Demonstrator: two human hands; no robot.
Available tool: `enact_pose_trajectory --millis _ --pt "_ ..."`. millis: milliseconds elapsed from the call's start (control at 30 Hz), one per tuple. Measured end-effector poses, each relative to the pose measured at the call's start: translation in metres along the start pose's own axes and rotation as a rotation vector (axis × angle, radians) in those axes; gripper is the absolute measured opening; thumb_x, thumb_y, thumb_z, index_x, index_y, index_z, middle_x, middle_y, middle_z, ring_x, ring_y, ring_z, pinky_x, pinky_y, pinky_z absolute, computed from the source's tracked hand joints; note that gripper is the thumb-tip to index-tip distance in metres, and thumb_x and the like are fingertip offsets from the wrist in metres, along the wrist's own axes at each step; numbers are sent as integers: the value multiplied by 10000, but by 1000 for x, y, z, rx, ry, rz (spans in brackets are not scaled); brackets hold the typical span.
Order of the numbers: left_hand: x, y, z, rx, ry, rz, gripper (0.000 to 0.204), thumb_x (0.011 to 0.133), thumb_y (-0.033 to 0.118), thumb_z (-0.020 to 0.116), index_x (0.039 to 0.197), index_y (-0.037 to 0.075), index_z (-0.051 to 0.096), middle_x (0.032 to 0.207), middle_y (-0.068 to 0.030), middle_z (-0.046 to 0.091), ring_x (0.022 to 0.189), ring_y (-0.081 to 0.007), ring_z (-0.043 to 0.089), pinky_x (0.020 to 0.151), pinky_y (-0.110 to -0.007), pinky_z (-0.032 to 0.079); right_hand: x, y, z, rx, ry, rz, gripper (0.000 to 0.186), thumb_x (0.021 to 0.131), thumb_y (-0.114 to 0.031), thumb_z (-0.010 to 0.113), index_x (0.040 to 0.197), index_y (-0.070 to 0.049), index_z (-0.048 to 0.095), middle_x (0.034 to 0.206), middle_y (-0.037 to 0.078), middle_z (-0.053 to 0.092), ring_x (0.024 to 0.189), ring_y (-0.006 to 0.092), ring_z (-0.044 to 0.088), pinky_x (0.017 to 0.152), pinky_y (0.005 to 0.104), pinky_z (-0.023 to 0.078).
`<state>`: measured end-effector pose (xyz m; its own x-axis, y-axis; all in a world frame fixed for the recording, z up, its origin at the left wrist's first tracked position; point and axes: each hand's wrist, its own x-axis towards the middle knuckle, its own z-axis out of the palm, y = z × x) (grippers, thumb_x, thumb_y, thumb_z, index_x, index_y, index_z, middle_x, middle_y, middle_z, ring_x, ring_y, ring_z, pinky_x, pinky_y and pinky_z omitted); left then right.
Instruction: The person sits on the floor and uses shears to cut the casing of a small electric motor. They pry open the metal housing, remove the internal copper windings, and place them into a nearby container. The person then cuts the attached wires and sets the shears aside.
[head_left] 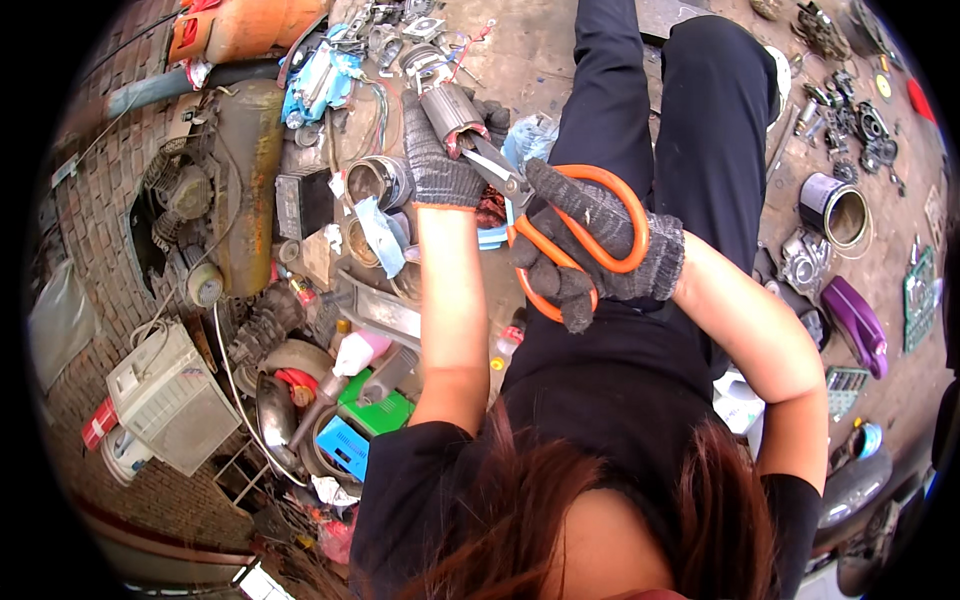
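Observation:
In the head view, my left hand (438, 160), in a dark grey knit glove with an orange cuff, grips a grey cylindrical motor part (448, 110) with reddish wire at its lower end. My right hand (590, 245), also gloved, is closed on large orange-handled scissors (612, 187). The scissor blades (488, 160) touch or lie just at the motor part's lower end. Beneath my hands, behind them in the view, reddish copper-coloured scrap (491, 208) sits in a blue container (492, 237), beside a crumpled pale blue cloth or plastic (530, 135).
Metal parts (865, 135), cans (833, 207) and a purple object (850, 325) lie on the ground to my right. To my left are a rusty tank (250, 190), a pale appliance box (175, 395), an orange cylinder (240, 35) and assorted scrap. My legs (700, 110) stretch forward.

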<state>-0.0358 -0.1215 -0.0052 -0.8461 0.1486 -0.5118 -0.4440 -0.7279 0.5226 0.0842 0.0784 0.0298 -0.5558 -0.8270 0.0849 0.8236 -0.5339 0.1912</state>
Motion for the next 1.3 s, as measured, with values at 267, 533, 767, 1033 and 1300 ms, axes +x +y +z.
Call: enact_pose_trajectory --millis 267,533,767,1033,1300 --pt "-14 -9 32 86 229 87 489 799 574 444 848 98 543 640 -55 569 464 -244 533 456 -399 475 17 15 -12 115 89 -60 271 854 -261 532 1031 -56 527 877 157 598 649 274 604 568 409 504" --pt "13 1 -14 150 -26 21 614 812 576 395 942 -15 501 750 -156 556 598 -316 542 533 -423 472 21 16 -22 92 106 -91 347 867 -279 497 1083 -7 510 897 164 590 641 289 601 513 454 511" --pt "23 10 -33 34 -288 -153 743 848 597 255 1092 -90 399 798 -268 528 671 -375 538 609 -422 477 10 13 -24 -4 -53 -140 272 868 -192 517 1108 -65 516 953 174 596 827 278 614 706 396 521" --pt "15 3 -15 168 -161 -77 613 832 592 336 901 0 479 692 -162 546 559 -321 536 521 -452 464 4 6 3 147 265 3 428 854 -380 480 1037 5 522 821 148 581 620 243 561 497 378 495" --pt "-28 -29 64 305 133 -97 569 819 610 362 766 67 525 617 -112 577 505 -265 555 404 -345 441 29 6 -20 80 348 -81 530 857 -489 435 973 17 542 675 93 557 460 178 492 367 327 414"
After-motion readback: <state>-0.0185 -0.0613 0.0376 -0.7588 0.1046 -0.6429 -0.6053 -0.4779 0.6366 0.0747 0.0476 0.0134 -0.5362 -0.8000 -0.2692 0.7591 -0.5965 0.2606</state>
